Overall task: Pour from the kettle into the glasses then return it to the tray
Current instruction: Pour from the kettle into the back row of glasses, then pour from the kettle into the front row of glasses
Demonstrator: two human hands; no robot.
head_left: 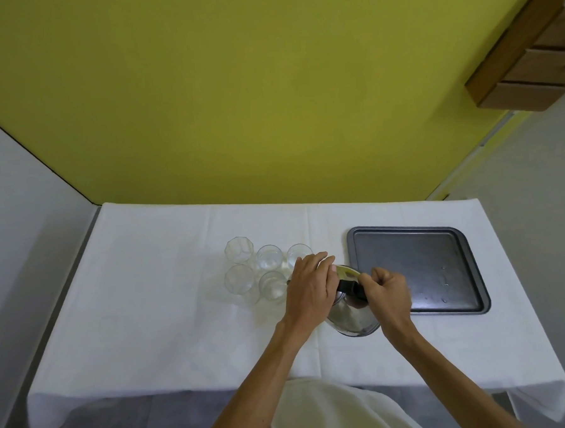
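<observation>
A shiny steel kettle point(352, 318) with a black handle is tilted to the left over the table, beside the glasses. My right hand point(386, 290) is closed around the black handle. My left hand point(312, 284) lies flat on the kettle's top, fingers spread over the lid, and hides the spout. Several clear glasses point(270, 258) stand in a cluster left of the kettle; the nearest one point(273, 284) is just beyond my left hand. The dark grey tray point(416, 239) lies to the right, with a few water drops on it and nothing standing in it.
The table wears a white cloth point(168, 318) that hangs over the front edge. A yellow wall point(268, 100) rises right behind the table. A wooden shelf unit point(534, 56) hangs at the upper right.
</observation>
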